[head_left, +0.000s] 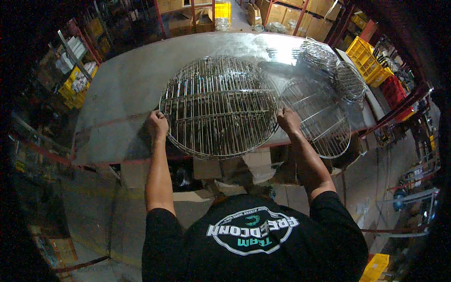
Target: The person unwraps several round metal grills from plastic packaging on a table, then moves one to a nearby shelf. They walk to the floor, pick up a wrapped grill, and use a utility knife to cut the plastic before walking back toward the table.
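A stack of large round wire grill grates point(221, 105) lies in front of me on the metal table, reaching over its near edge. At its left rim, my left hand point(159, 124) is closed with the fingers pinching the wire edge. My right hand point(288, 119) is closed at the opposite rim; its fingertips are partly hidden. To the right of that hand, another round grate point(317, 115) lies flat and juts past the table's near edge.
The grey metal table point(117, 80) carries a pile of smaller round grates point(319, 58) at the back right. Yellow crates point(364, 58) and a red crate point(393, 91) stand beyond its right side. Another yellow crate point(77, 87) is at the left. Cardboard boxes point(282, 14) fill shelves behind.
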### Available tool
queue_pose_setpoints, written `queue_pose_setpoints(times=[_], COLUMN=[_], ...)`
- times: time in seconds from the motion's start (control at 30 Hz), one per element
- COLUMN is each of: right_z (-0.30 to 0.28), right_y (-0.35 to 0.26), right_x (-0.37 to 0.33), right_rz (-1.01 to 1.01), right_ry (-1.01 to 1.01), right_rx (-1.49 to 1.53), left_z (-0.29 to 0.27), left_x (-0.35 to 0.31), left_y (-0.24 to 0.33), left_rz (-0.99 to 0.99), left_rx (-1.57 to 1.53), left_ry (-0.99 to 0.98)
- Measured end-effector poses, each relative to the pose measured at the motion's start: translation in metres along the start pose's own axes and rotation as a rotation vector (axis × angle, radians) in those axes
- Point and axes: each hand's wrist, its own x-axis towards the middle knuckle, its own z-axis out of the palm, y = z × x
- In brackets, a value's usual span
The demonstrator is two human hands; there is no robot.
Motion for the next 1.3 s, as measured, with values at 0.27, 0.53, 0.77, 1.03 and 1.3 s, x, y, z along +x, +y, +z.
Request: queue_pose_setpoints(times=[0.27, 0.53, 0.77, 1.03, 1.3], right_z=[0.009, -0.018, -0.092, -0.120, -0.090], right_y=[0.007, 0.060, 0.258, 0.457, 0.510], right_x=[-0.004, -0.009, 0.035, 0.092, 0.183], right_rz=[-0.081, -0.033, 0.029, 0.362, 0.097], right_ry=[0.006, 0.051, 0.349, 0.472, 0.394], right_rx=[0.175, 0.326, 0.336, 0.176, 0.170], left_z=[0.015, -0.052, -0.067, 0.094, 0.140], left_x=[0.014, 0.005, -0.151, -0.351, -0.405], left_y=[-0.030, 0.025, 0.253, 0.385, 0.394], left_rz=[0.031, -0.065, 0.124, 0.018, -0.760], left_rx=[0.163, 0.144, -0.835, -0.191, -0.711], left_ry=[-0.052, 0.062, -0.252, -1.203, -1.130])
